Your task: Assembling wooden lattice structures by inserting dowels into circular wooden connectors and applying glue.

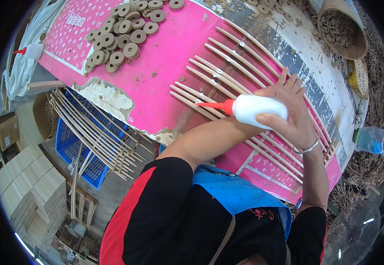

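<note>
A white squeeze bottle [262, 110] with a red pointed nozzle lies tilted sideways in my right hand [298, 117]. The thumb presses its near side, and other fingers spread toward the far rods. A silver bracelet circles that wrist. My left forearm [218, 134] crosses toward the bottle; its hand is hidden behind the bottle and right hand, so I cannot see its fingers. Long, thin wooden rods [201, 63] lie side by side beneath both arms, several bearing white glue-like dabs [217, 73]. The nozzle's tip is close to a dab on a near rod.
Flat brown rings [131, 51] lie piled on the pink table cover [156, 97]. A round container [340, 33] of small brown pieces stands far right. More rods [97, 132] rest across a blue crate [64, 141] at left. Another red-tipped bottle [34, 51] is far left.
</note>
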Demonstrator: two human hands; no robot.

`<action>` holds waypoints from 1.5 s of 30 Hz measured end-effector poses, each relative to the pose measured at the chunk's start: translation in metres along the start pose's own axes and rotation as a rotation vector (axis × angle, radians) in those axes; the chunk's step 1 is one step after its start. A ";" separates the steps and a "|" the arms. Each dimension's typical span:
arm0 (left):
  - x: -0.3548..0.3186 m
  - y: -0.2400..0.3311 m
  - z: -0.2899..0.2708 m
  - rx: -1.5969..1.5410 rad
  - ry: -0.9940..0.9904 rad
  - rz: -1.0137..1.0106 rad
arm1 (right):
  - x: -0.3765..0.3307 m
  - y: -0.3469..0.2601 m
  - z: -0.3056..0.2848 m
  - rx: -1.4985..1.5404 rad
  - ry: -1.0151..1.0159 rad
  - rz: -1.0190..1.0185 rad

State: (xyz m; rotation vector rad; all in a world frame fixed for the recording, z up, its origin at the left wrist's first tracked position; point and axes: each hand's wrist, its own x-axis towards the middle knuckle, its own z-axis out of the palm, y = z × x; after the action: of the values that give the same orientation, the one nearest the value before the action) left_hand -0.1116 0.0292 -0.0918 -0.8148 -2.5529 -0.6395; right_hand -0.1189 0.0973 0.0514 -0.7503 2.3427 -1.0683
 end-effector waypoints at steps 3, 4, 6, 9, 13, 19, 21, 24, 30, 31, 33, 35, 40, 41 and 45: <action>-0.005 -0.002 -0.001 -0.016 0.003 -0.013 | 0.003 0.001 0.003 -0.001 -0.006 -0.030; -0.005 -0.003 -0.002 -0.022 0.003 -0.019 | 0.004 0.001 0.004 -0.011 -0.016 -0.035; -0.006 -0.003 -0.001 -0.034 0.008 -0.025 | 0.006 0.001 0.004 -0.021 -0.025 -0.038; -0.005 -0.002 0.001 -0.058 0.011 -0.026 | 0.009 -0.001 0.005 -0.037 -0.033 -0.040; -0.001 -0.003 0.008 -0.119 0.022 -0.044 | 0.010 0.004 0.006 -0.050 -0.049 -0.063; 0.017 -0.004 0.018 -0.534 -0.056 0.064 | -0.047 0.039 -0.021 0.292 0.093 -0.011; 0.031 -0.002 0.019 -0.360 -0.108 0.072 | -0.093 0.053 -0.035 0.382 0.293 0.082; 0.035 0.000 0.012 -0.085 -0.142 0.010 | -0.180 0.082 -0.047 0.450 0.813 0.367; 0.039 0.004 0.003 -0.061 -0.209 0.002 | -0.353 0.187 -0.063 0.164 1.628 0.653; 0.039 0.005 0.002 -0.070 -0.190 0.012 | -0.375 0.205 -0.067 0.092 1.655 0.674; 0.041 0.006 0.000 -0.035 -0.223 0.015 | -0.411 0.238 -0.071 -0.001 1.703 0.756; 0.042 0.006 0.000 -0.024 -0.246 0.005 | -0.436 0.266 -0.068 -0.057 1.691 0.723; 0.041 0.003 0.006 -0.016 -0.238 0.012 | -0.471 0.322 -0.048 -0.320 1.609 0.790; 0.039 0.003 0.006 -0.003 -0.243 -0.002 | -0.477 0.327 -0.046 -0.348 1.577 0.841; 0.037 0.003 0.007 -0.050 -0.165 0.008 | -0.465 0.317 -0.057 -0.725 1.406 0.939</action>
State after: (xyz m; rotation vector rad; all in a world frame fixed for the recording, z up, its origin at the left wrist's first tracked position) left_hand -0.1388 0.0515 -0.0788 -0.9298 -2.6889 -0.6614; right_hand 0.1036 0.6007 -0.0813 1.3642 3.5060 -0.1647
